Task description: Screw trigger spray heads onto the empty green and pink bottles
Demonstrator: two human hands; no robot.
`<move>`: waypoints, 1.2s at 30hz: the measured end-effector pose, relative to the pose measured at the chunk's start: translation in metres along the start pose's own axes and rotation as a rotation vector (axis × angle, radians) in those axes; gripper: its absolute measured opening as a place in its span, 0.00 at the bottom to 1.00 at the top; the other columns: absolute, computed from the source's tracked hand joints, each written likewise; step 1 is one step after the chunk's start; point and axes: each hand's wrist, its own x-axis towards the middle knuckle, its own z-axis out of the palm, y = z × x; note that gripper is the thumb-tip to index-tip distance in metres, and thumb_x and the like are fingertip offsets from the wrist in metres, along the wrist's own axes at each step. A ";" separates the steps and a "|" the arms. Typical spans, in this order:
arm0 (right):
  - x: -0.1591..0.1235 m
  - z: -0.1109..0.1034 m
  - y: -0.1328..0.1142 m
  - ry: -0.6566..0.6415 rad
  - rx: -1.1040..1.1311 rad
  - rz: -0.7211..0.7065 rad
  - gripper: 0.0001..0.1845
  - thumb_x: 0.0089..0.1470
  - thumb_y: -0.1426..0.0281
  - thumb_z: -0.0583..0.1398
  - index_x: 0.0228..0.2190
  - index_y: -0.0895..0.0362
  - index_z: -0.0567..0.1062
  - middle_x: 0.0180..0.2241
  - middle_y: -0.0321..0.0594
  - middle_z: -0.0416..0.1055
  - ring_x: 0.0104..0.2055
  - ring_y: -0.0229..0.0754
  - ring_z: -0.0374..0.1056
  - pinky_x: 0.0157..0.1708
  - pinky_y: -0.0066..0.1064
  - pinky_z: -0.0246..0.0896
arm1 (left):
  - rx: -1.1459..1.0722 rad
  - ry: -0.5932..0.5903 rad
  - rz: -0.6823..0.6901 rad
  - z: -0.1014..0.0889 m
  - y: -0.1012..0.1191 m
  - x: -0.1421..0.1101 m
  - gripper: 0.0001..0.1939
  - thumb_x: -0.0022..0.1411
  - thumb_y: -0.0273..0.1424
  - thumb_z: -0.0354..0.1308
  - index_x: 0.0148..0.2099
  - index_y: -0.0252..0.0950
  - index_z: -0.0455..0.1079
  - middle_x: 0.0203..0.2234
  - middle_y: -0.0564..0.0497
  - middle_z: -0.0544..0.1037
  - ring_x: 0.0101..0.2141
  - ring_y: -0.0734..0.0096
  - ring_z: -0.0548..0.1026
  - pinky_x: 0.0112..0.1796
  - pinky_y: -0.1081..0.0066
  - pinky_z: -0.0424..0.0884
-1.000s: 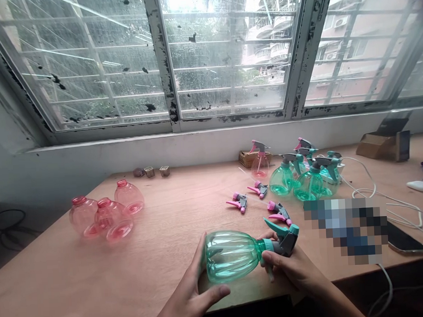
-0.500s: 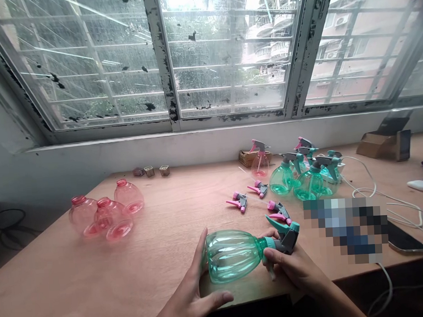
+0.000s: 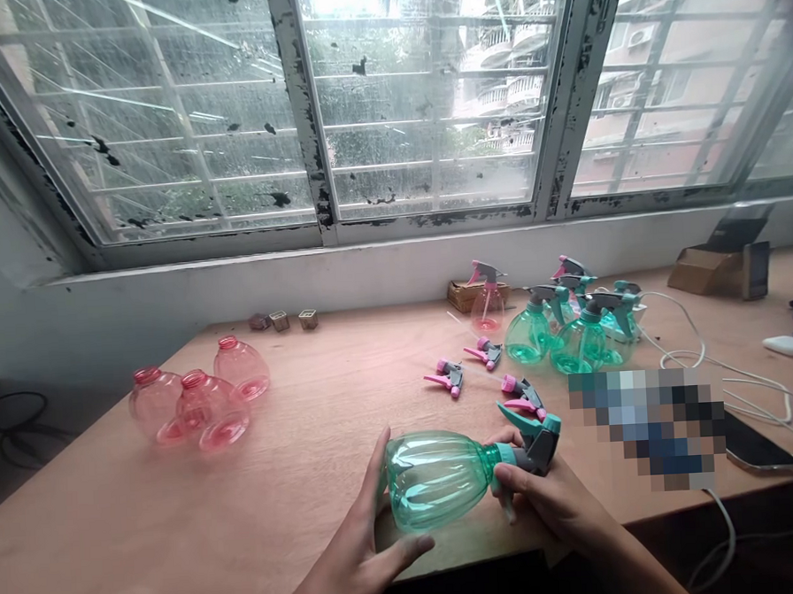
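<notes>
Step in hand, as judged: teal-and-grey trigger head [image 3: 541, 446] at the neck of a green PET spray bottle [image 3: 436, 481]; bottle on its side, neck toward 3 o'clock, close to the front edge of the tabletop [image 3: 82, 517]; contact with the wood hard to tell. Left hand [image 3: 353, 543] around the bottle body, fingers spread, thumb along the upper side; right hand [image 3: 553, 501] closed on head and neck, fingers curled behind; thread seating not visible. Next move, as judged, calls for a firm left hold on the body while the right hand works the head.

Around the held bottle: three headless pink bottles [image 3: 203, 405] at 10 o'clock; three loose pink trigger heads [image 3: 448, 377] at 12 to 1 o'clock, nearest one just beyond the right hand; headed green bottles [image 3: 528, 334] and a headed pink bottle [image 3: 486, 305] further out at 1 o'clock; pixelated patch [image 3: 649, 430] at 2 o'clock; phone [image 3: 759, 442] at 3 o'clock, white cable [image 3: 695, 343] beside it.
</notes>
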 end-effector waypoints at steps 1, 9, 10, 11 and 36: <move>0.000 0.000 0.000 0.000 0.001 0.002 0.19 0.55 0.58 0.69 0.40 0.55 0.70 0.25 0.34 0.77 0.20 0.37 0.70 0.24 0.28 0.63 | 0.003 -0.001 -0.005 0.000 -0.001 0.000 0.53 0.64 0.34 0.64 0.75 0.46 0.27 0.74 0.51 0.41 0.72 0.57 0.41 0.69 0.60 0.48; 0.001 -0.001 0.000 -0.006 -0.013 0.031 0.21 0.53 0.57 0.70 0.40 0.56 0.71 0.26 0.35 0.77 0.20 0.37 0.70 0.24 0.28 0.62 | 0.066 0.046 0.031 -0.002 -0.009 0.003 0.50 0.63 0.36 0.64 0.75 0.37 0.36 0.74 0.46 0.40 0.72 0.59 0.39 0.70 0.61 0.35; 0.001 -0.001 0.001 -0.003 -0.016 0.033 0.21 0.53 0.57 0.70 0.40 0.56 0.71 0.26 0.36 0.77 0.20 0.38 0.70 0.24 0.29 0.62 | 0.060 0.048 0.046 -0.002 -0.009 0.003 0.49 0.64 0.35 0.63 0.75 0.39 0.36 0.74 0.48 0.40 0.72 0.60 0.39 0.70 0.61 0.36; 0.001 -0.002 0.002 0.003 -0.021 0.034 0.22 0.52 0.57 0.70 0.40 0.56 0.71 0.26 0.36 0.77 0.20 0.38 0.70 0.24 0.29 0.62 | 0.048 0.050 0.060 -0.001 -0.009 0.003 0.49 0.64 0.34 0.62 0.75 0.40 0.34 0.74 0.49 0.40 0.72 0.61 0.39 0.70 0.62 0.37; 0.002 -0.004 0.006 -0.010 -0.045 0.028 0.23 0.53 0.55 0.69 0.41 0.56 0.71 0.25 0.36 0.77 0.20 0.38 0.69 0.24 0.29 0.57 | -0.050 0.045 0.008 -0.001 -0.006 0.000 0.57 0.60 0.34 0.68 0.75 0.41 0.29 0.74 0.50 0.38 0.72 0.55 0.35 0.70 0.58 0.38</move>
